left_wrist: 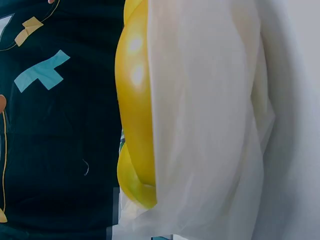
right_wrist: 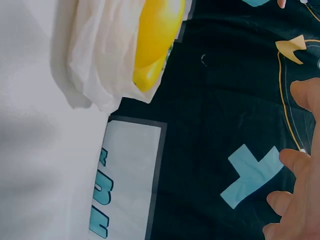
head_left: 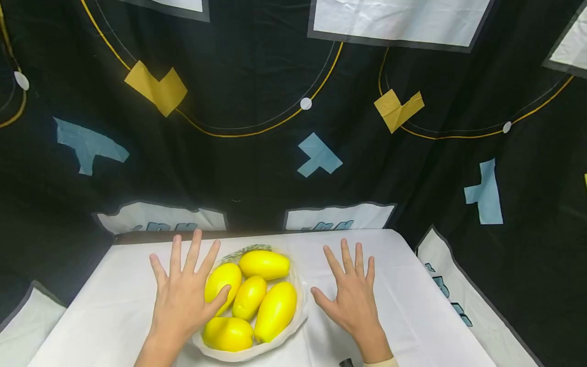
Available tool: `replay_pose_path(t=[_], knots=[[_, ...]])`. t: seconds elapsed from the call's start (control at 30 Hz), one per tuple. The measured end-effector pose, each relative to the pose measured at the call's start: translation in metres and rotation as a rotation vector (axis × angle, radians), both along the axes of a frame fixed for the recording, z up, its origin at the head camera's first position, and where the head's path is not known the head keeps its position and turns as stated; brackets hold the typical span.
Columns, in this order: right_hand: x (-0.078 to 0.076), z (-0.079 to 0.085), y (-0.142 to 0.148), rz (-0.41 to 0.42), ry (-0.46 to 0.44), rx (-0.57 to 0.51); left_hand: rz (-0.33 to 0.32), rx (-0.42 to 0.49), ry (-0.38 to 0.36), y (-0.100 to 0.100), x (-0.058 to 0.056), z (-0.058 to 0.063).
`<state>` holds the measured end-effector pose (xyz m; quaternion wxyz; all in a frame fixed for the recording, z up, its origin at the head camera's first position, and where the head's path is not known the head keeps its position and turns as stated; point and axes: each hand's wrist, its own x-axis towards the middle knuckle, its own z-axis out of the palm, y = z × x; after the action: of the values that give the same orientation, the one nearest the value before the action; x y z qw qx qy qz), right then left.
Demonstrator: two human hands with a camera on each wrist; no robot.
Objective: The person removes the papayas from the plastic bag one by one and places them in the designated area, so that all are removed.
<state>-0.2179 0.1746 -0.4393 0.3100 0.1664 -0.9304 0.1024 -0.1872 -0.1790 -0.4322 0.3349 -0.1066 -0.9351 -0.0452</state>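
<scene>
Several smooth, oblong yellow fruits that look like mangoes (head_left: 276,312) lie together in an open white bag (head_left: 301,300) with its rim turned down. My left hand (head_left: 181,300), fingers spread, hovers at the bag's left side and overlaps its edge in the head view. To the right of the bag my right hand (head_left: 352,300) is held up with fingers apart, holding nothing. The left wrist view shows the bag's pale side (left_wrist: 205,115) close up, with yellow fruit above its rim. Fingers (right_wrist: 292,160) of the right hand appear at the edge of the right wrist view.
A white-covered table (head_left: 412,306) bears the bag. Behind it hangs a black cloth (head_left: 238,173) with blue tape pieces (head_left: 320,155), yellow tape pieces (head_left: 156,87) and white panels (head_left: 399,20). A small dark object (head_left: 346,363) lies at the front edge near the right wrist.
</scene>
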Motion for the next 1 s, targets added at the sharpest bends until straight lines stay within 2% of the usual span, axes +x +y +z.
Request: replay_pose_path(t=[0.33, 0.43, 0.53, 0.63, 0.77, 0.93, 1.0], knots=[[-0.010, 0.007, -0.001, 0.021, 0.030, -0.019, 0.006, 0.028, -0.024, -0.007, -0.010, 0.006], [-0.013, 0.009, -0.001, 0.030, 0.035, -0.031, 0.007, 0.071, -0.047, -0.010, -0.013, 0.003], [-0.016, 0.008, -0.001, 0.035, 0.025, -0.043, -0.010, 0.150, -0.072, -0.013, -0.017, -0.004], [-0.019, 0.009, -0.001, 0.035, 0.009, -0.052, -0.052, 0.272, -0.102, -0.016, -0.023, -0.016], [-0.022, 0.009, -0.003, 0.043, -0.010, -0.068, -0.087, 0.426, -0.190, -0.021, -0.030, -0.033], [-0.025, 0.009, -0.006, 0.063, -0.035, -0.092, -0.082, 0.560, -0.328, -0.027, -0.037, -0.050], [-0.026, 0.009, -0.008, 0.069, -0.044, -0.103, -0.098, 0.612, -0.368, -0.030, -0.040, -0.056]])
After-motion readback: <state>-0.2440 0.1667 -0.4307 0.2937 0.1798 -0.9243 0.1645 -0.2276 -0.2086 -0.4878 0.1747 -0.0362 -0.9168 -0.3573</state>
